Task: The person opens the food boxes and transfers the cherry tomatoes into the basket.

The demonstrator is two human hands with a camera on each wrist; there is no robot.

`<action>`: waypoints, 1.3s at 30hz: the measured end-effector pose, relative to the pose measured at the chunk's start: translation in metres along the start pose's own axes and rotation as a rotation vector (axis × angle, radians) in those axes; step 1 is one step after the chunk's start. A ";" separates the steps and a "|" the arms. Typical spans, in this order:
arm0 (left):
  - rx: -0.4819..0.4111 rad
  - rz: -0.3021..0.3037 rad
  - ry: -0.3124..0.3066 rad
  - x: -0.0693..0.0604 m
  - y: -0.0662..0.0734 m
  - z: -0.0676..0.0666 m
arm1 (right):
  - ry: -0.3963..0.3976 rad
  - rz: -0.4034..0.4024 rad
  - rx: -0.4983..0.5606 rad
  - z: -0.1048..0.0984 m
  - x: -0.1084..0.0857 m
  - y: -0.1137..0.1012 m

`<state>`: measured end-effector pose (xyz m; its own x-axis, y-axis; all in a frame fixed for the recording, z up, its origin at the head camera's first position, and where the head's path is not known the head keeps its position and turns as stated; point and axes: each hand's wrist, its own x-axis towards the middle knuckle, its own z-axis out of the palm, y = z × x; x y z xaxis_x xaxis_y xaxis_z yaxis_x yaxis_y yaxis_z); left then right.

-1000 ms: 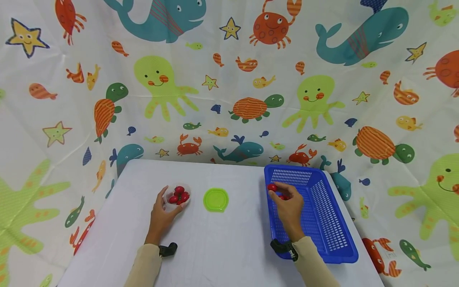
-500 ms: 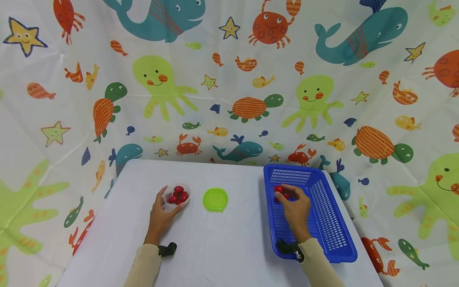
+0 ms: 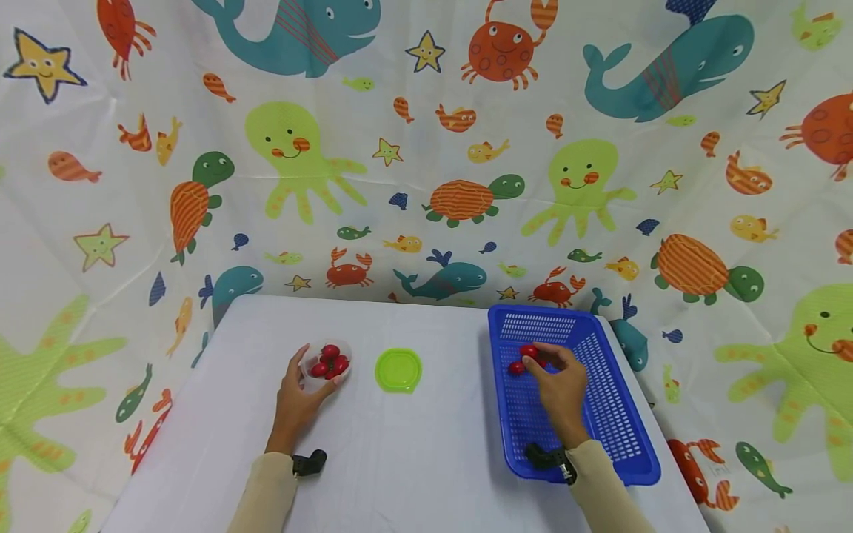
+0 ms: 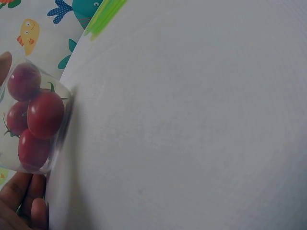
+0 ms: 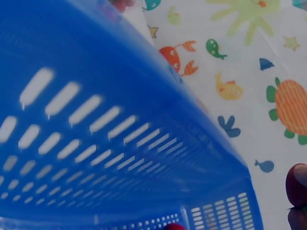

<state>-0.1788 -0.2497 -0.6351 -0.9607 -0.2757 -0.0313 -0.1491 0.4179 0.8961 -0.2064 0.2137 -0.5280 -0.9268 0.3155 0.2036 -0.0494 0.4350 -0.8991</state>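
My left hand (image 3: 296,407) holds a small clear plastic container (image 4: 9,151) on the left of the table, fingers and thumb on either side. Several small red tomatoes (image 3: 329,352) lie inside it, some with green stems. Over the blue basket, my right hand (image 3: 563,385) pinches a red tomato (image 3: 528,350) between thumb and fingers. This tomato also shows at the right edge of the right wrist view. Another tomato (image 3: 516,367) lies in the basket just left of the fingertips, and more red shows partly hidden behind the fingers.
The blue slotted basket (image 3: 526,429) has raised walls and stands at the table's right. A bright green lid (image 3: 398,370) lies flat between container and basket. A sea-animal printed curtain (image 3: 413,111) hangs behind the white table (image 3: 426,459).
My right hand has moved rightward over the basket, carrying the pinched tomato and uncovering another tomato in the basket. The left hand stays on the container.
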 end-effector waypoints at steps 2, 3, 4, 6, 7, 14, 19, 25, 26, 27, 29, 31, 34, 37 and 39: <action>0.000 0.001 -0.002 0.000 0.000 0.000 | -0.003 0.006 -0.001 -0.003 0.002 0.003; 0.000 0.003 -0.003 0.000 0.000 0.000 | -0.004 0.005 -0.002 -0.004 0.003 0.005; 0.000 0.005 -0.003 0.000 -0.001 0.000 | -0.005 0.008 -0.010 -0.006 0.004 0.007; -0.001 0.005 -0.005 0.000 -0.001 0.000 | -0.006 0.008 -0.026 -0.008 0.006 0.010; 0.000 0.005 -0.006 0.000 -0.001 0.000 | -0.008 0.011 -0.036 -0.010 0.008 0.012; 0.009 0.014 0.000 0.001 -0.003 0.001 | -0.032 0.047 -0.098 -0.017 0.015 0.021; 0.007 0.006 -0.002 0.001 -0.003 0.001 | -0.049 0.041 -0.144 -0.020 0.024 0.027; 0.012 0.005 0.004 0.000 -0.002 0.001 | -0.098 0.060 -0.176 -0.023 0.033 0.033; 0.014 0.004 0.004 0.000 -0.002 0.001 | -0.105 0.065 -0.183 -0.023 0.034 0.034; 0.016 0.005 0.002 0.000 -0.001 0.001 | -0.110 0.071 -0.193 -0.023 0.036 0.036; 0.019 0.004 -0.001 0.000 -0.001 0.001 | -0.122 0.080 -0.210 -0.022 0.039 0.039; 0.021 0.000 -0.002 0.000 -0.001 0.001 | -0.132 0.084 -0.227 -0.020 0.042 0.043; 0.016 -0.001 -0.003 0.001 0.000 0.000 | -0.154 0.091 -0.240 -0.018 0.046 0.049; 0.009 0.004 -0.005 0.001 -0.001 0.000 | -0.182 0.098 -0.239 -0.018 0.049 0.053; 0.009 0.007 -0.006 0.001 -0.002 0.000 | -0.198 0.096 -0.239 -0.019 0.050 0.055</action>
<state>-0.1799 -0.2509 -0.6364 -0.9631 -0.2677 -0.0274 -0.1443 0.4279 0.8922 -0.2485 0.2693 -0.5603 -0.9785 0.2049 0.0218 0.1089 0.6039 -0.7896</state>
